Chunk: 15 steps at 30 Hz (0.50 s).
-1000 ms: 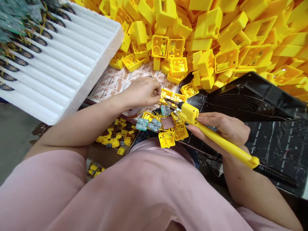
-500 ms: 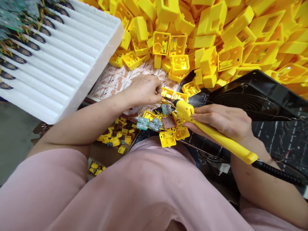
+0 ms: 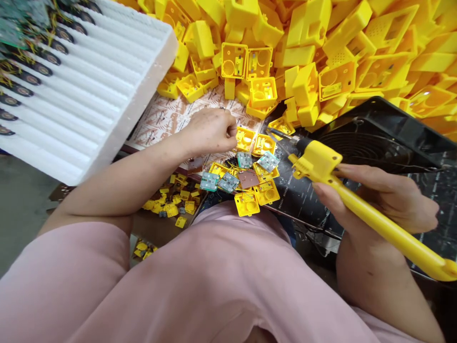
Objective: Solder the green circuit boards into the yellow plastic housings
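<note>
My right hand (image 3: 378, 200) is closed round a yellow soldering tool (image 3: 319, 164), whose dark metal tip points up and left over the bench. My left hand (image 3: 214, 131) is closed at the left edge of an open yellow case (image 3: 245, 139); its fingertips are hidden, so what they pinch cannot be made out. Just below lie small green circuit boards (image 3: 228, 182), a brown board (image 3: 248, 179) and more open yellow cases (image 3: 247, 204), with thin wires among them. Another green board (image 3: 268, 162) rests by the case halves, right of my left hand.
A large heap of yellow casings (image 3: 307, 28) fills the back. White grooved foam (image 3: 117, 62) holding round speakers and boards lies at the left. A black fan (image 3: 371, 128) stands at the right. Below the bench edge, a box (image 3: 157, 228) contains small yellow parts.
My right hand has drawn the soldering tool away to the right, uncovering the green board beside the cases. My left hand stays closed in nearly the same place. The view has shifted slightly.
</note>
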Each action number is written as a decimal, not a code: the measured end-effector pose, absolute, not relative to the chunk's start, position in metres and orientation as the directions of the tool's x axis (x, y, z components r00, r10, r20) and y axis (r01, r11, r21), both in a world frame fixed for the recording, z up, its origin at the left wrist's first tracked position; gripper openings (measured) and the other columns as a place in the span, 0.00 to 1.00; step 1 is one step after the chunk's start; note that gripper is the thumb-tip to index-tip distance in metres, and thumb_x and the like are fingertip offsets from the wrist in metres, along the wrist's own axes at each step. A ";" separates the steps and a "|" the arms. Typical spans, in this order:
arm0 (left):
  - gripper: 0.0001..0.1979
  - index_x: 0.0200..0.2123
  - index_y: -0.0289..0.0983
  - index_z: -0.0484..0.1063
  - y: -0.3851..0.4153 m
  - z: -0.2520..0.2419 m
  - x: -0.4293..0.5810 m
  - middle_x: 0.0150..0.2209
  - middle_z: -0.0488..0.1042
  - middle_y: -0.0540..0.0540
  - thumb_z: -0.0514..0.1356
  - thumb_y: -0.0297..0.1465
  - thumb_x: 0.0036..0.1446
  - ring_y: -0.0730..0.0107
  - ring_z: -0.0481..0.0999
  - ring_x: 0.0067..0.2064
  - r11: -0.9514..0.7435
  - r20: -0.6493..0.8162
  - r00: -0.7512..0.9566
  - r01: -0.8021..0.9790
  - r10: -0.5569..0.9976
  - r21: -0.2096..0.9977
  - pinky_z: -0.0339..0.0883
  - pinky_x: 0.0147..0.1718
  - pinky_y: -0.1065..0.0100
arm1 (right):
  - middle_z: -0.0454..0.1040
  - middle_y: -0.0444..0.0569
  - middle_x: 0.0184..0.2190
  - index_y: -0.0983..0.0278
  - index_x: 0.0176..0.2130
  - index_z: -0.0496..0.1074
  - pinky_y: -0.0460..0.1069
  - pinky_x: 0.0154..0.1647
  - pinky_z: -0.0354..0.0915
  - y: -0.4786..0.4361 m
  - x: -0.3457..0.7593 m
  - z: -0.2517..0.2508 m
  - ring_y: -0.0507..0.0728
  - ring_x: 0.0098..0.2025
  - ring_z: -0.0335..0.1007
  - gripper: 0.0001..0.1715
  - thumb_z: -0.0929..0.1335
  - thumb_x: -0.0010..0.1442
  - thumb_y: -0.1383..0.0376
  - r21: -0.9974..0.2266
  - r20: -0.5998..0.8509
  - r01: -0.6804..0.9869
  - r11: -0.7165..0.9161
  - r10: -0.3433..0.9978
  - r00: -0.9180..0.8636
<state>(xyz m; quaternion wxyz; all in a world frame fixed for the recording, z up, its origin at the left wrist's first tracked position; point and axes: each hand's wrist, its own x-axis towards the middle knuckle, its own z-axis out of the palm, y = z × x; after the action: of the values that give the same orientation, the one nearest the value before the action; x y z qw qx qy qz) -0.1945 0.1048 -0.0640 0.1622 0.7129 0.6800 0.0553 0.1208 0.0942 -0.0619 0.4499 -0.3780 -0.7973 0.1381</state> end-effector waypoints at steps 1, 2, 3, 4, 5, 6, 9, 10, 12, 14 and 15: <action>0.08 0.32 0.39 0.81 0.105 -0.065 -0.194 0.32 0.79 0.46 0.62 0.31 0.48 0.58 0.80 0.40 -0.023 -0.140 0.069 0.952 0.988 0.306 0.74 0.45 0.59 | 0.86 0.47 0.40 0.54 0.52 0.82 0.47 0.33 0.79 0.091 0.119 -0.064 0.57 0.33 0.83 0.31 0.85 0.48 0.63 -0.557 0.678 0.426 0.713 0.687 -0.262; 0.08 0.32 0.39 0.81 0.105 -0.066 -0.194 0.32 0.79 0.45 0.62 0.31 0.49 0.58 0.80 0.40 -0.023 -0.140 0.069 0.952 0.988 0.306 0.74 0.45 0.59 | 0.85 0.47 0.44 0.53 0.57 0.80 0.47 0.35 0.80 0.088 0.117 -0.067 0.56 0.34 0.83 0.37 0.84 0.49 0.66 -0.549 0.732 0.377 0.746 0.647 -0.215; 0.08 0.32 0.39 0.81 0.105 -0.067 -0.195 0.32 0.79 0.45 0.61 0.31 0.49 0.58 0.80 0.40 -0.025 -0.141 0.071 0.952 0.987 0.306 0.74 0.45 0.60 | 0.85 0.47 0.47 0.52 0.60 0.78 0.48 0.37 0.80 0.085 0.115 -0.070 0.56 0.35 0.83 0.41 0.84 0.49 0.68 -0.545 0.766 0.345 0.764 0.621 -0.167; 0.08 0.32 0.39 0.81 0.104 -0.066 -0.197 0.32 0.79 0.45 0.61 0.31 0.50 0.58 0.80 0.41 -0.031 -0.144 0.078 0.953 0.987 0.301 0.73 0.46 0.59 | 0.84 0.47 0.48 0.52 0.60 0.78 0.48 0.37 0.81 0.082 0.115 -0.073 0.56 0.35 0.83 0.42 0.83 0.49 0.70 -0.547 0.781 0.336 0.767 0.612 -0.127; 0.09 0.33 0.39 0.81 0.102 -0.065 -0.199 0.33 0.79 0.45 0.61 0.31 0.51 0.57 0.80 0.42 -0.046 -0.141 0.090 0.955 0.986 0.293 0.73 0.48 0.59 | 0.84 0.46 0.47 0.51 0.59 0.78 0.49 0.37 0.81 0.079 0.117 -0.076 0.57 0.35 0.83 0.40 0.83 0.49 0.70 -0.545 0.789 0.345 0.764 0.607 -0.099; 0.10 0.36 0.39 0.81 0.099 -0.062 -0.201 0.35 0.80 0.44 0.61 0.32 0.52 0.55 0.80 0.45 -0.065 -0.122 0.103 0.958 0.987 0.279 0.73 0.51 0.57 | 0.85 0.46 0.44 0.52 0.57 0.80 0.50 0.36 0.80 0.077 0.121 -0.080 0.57 0.34 0.83 0.37 0.83 0.49 0.69 -0.532 0.805 0.369 0.762 0.591 -0.061; 0.16 0.47 0.39 0.81 0.084 -0.047 -0.201 0.50 0.81 0.40 0.61 0.35 0.59 0.47 0.76 0.58 -0.134 0.032 0.130 0.965 0.991 0.224 0.67 0.61 0.49 | 0.85 0.47 0.34 0.55 0.50 0.84 0.50 0.28 0.76 0.073 0.139 -0.090 0.58 0.28 0.80 0.28 0.84 0.48 0.63 -0.487 0.842 0.486 0.726 0.538 0.040; 0.16 0.49 0.39 0.81 0.078 -0.042 -0.196 0.55 0.80 0.40 0.59 0.37 0.62 0.46 0.74 0.62 -0.185 0.097 0.167 0.959 0.981 0.215 0.65 0.63 0.47 | 0.84 0.47 0.31 0.55 0.48 0.85 0.50 0.24 0.72 0.074 0.146 -0.093 0.57 0.26 0.78 0.27 0.84 0.48 0.59 -0.455 0.864 0.528 0.718 0.498 0.067; 0.17 0.49 0.39 0.81 0.069 -0.037 -0.176 0.59 0.78 0.40 0.55 0.40 0.69 0.49 0.73 0.64 -0.377 0.140 0.353 0.899 0.925 0.224 0.62 0.67 0.46 | 0.81 0.46 0.26 0.54 0.45 0.85 0.50 0.17 0.63 0.079 0.156 -0.098 0.55 0.20 0.73 0.24 0.84 0.49 0.52 -0.378 0.917 0.591 0.713 0.376 0.133; 0.19 0.48 0.40 0.82 0.067 -0.041 -0.149 0.60 0.79 0.40 0.56 0.45 0.70 0.52 0.74 0.64 -0.589 0.067 0.594 0.766 0.801 0.257 0.63 0.67 0.49 | 0.78 0.44 0.22 0.52 0.42 0.86 0.50 0.13 0.55 0.086 0.159 -0.099 0.52 0.17 0.67 0.23 0.82 0.50 0.45 -0.293 0.956 0.618 0.729 0.211 0.204; 0.19 0.50 0.40 0.81 0.069 -0.045 -0.136 0.61 0.78 0.39 0.59 0.46 0.69 0.51 0.73 0.67 -0.644 0.010 0.665 0.719 0.747 0.263 0.63 0.67 0.49 | 0.77 0.44 0.21 0.52 0.41 0.86 0.51 0.12 0.53 0.089 0.158 -0.098 0.52 0.16 0.65 0.22 0.81 0.51 0.43 -0.267 0.960 0.622 0.736 0.150 0.235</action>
<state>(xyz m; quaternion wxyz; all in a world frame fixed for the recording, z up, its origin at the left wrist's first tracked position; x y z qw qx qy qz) -0.1362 0.0685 -0.0451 0.1191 0.9046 0.4049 0.0588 0.1583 0.0886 -0.0981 0.7161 -0.3237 -0.5962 -0.1645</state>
